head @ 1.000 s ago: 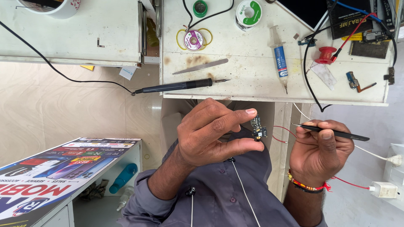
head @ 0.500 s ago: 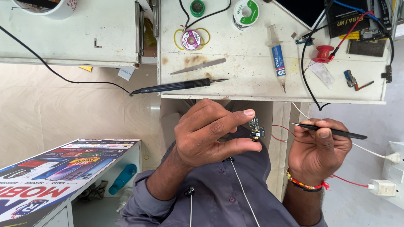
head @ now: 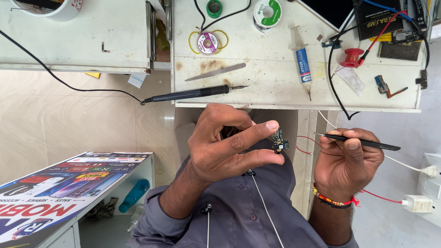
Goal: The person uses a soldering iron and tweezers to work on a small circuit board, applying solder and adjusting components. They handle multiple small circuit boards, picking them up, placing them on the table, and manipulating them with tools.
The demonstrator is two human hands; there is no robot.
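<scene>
My left hand (head: 225, 142) pinches a small dark circuit board (head: 279, 141) between thumb and forefinger, held up in front of my chest below the white workbench (head: 275, 87). My right hand (head: 347, 160) is closed around black tweezers (head: 363, 143), whose tip points left toward the board with a small gap between them. A thin red wire (head: 304, 143) runs from the board toward my right hand.
On the bench lie a black soldering iron (head: 193, 94), a metal spatula (head: 216, 72), a flux syringe (head: 302, 62), solder spools (head: 268, 13), a wick reel (head: 208, 42), a red spool (head: 353, 57) and small parts. A white charger (head: 418, 202) sits at right, a printed counter (head: 55, 193) at lower left.
Both hands have stayed almost still; the view has shifted up very slightly. The board and tweezers keep the same grip.
</scene>
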